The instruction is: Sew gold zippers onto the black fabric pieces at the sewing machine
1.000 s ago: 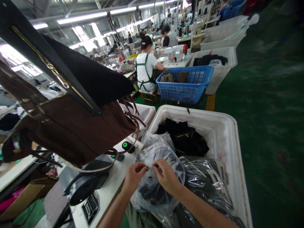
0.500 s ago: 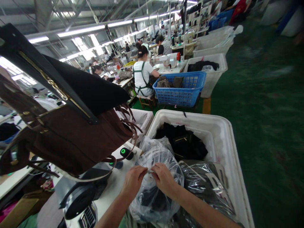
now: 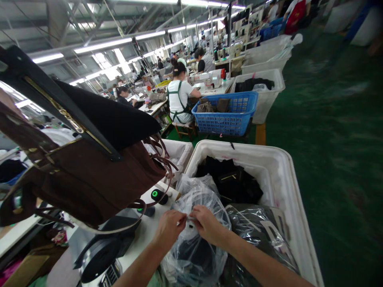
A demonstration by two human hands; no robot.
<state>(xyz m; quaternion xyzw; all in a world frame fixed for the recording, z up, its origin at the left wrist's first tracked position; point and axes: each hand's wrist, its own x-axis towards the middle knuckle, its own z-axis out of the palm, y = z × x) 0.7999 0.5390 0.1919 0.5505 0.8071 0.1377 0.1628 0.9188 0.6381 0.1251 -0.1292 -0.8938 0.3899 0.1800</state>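
A clear plastic bag (image 3: 199, 251) with dark material inside lies in front of me, at the near left edge of a large white bin (image 3: 287, 175). Both hands pinch the plastic near its top, fingertips almost touching. My left hand (image 3: 171, 227) is closed on the plastic from the left. My right hand (image 3: 206, 223) grips it from the right with thumb and fingers together. A small dark spot shows just below the fingertips. Whether the fingers also hold a knot or tie is too small to tell.
Brown bags (image 3: 98, 175) hang at the left above a white table with thread spools (image 3: 158, 195). The bin holds black cloth (image 3: 233, 179) and plastic-wrapped items (image 3: 260, 227). Beyond are a blue basket (image 3: 224, 119) and a seated person (image 3: 179, 95).
The fingertips have shifted slightly on the plastic, and a small dark spot now shows below them. The view has moved a little.
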